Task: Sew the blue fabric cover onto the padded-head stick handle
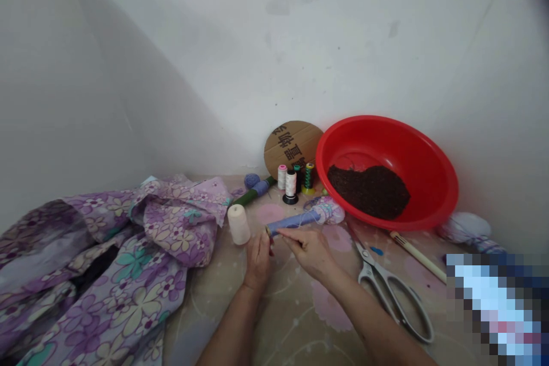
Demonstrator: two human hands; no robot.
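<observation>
A stick wrapped in blue yarn (298, 221) slants across the middle of the table, with a fluffy white and lilac bundle (331, 210) at its far end. My left hand (258, 258) is closed round the stick's near end, its fingertips partly hidden. From the right, my right hand (312, 251) pinches at that same end, index finger stretched along it and the other fingers curled under. Any loose strand between the fingers is too small to make out. A white thread cone (238, 225) stands just left of my hands.
Thread spools (290, 184), a blue yarn ball (251, 181) and a green and blue stick (254, 192) lie behind. A red basin (433, 183) holds dark brown material (371, 191). Scissors (392, 291) and a pale stick (418, 256) are right; floral fabric (141, 263) left; a cardboard disc (291, 146) leans on the wall.
</observation>
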